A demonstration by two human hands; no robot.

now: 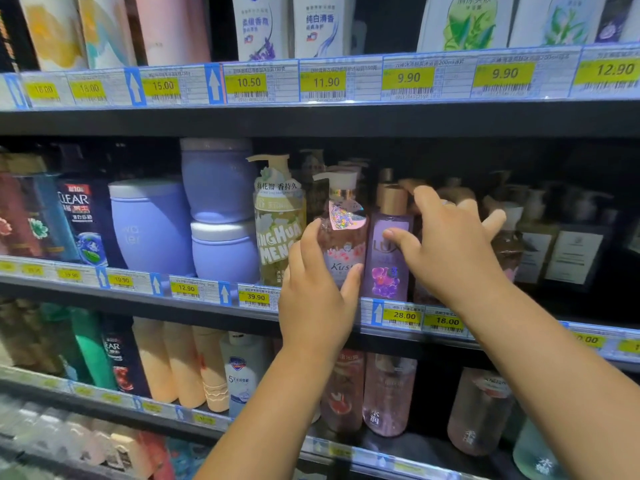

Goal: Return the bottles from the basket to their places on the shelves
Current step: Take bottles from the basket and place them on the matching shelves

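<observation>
Where the long dark metal shelf [138, 304] holds smooth round lilac tubs [152, 226], the see-through pink plastic pump bottle [343, 244] sits upright at its front edge. The left hand [313, 303] wraps around it. The right hand [450, 247] is spread wide, thumb touching the shiny purple bottle [384, 275] just beside it.

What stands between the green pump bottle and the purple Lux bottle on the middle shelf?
The pink bottle, gripped by the left hand, as the head view shows.
</observation>
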